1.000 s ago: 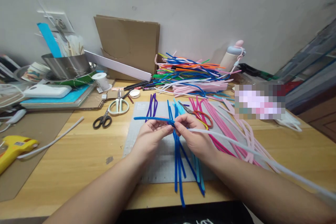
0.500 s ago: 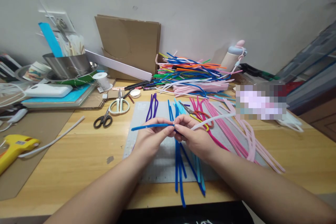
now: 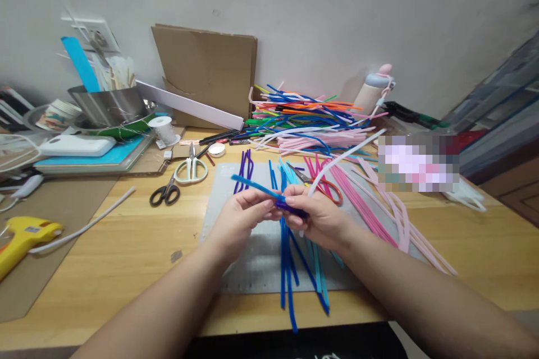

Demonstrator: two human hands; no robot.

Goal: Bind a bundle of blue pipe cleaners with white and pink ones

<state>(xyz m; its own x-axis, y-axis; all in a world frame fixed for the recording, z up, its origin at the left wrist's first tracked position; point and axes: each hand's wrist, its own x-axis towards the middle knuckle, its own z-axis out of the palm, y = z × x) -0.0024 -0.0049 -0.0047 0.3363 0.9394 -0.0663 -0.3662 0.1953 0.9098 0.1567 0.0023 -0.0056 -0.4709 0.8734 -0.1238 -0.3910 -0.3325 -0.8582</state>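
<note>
Fingers of my left hand (image 3: 246, 216) are closed at the near end of a blue pipe cleaner (image 3: 256, 186), which points up and left. Touching it, my right hand (image 3: 318, 216) pinches the same blue stem together with a short purple piece (image 3: 295, 211). A white pipe cleaner (image 3: 347, 154) also runs through my right hand, its long end rising to the upper right. Below the hands, several dark blue pipe cleaners (image 3: 289, 280) lie on a grey mat (image 3: 256, 269). The exact join between the pieces is hidden by my fingers.
Purple stems (image 3: 244, 171) lie on the mat's left, pink ones (image 3: 362, 205) on its right, beside orange-handled scissors (image 3: 332, 190). Black scissors (image 3: 165, 193) and white-handled scissors (image 3: 191, 168) are left. A yellow glue gun (image 3: 31, 235) sits far left; a multicoloured pile (image 3: 311, 123) is behind.
The blue stem now tilts upward to the left instead of lying nearly level. The white stem has swung up more steeply. A purple piece now shows between my fingers.
</note>
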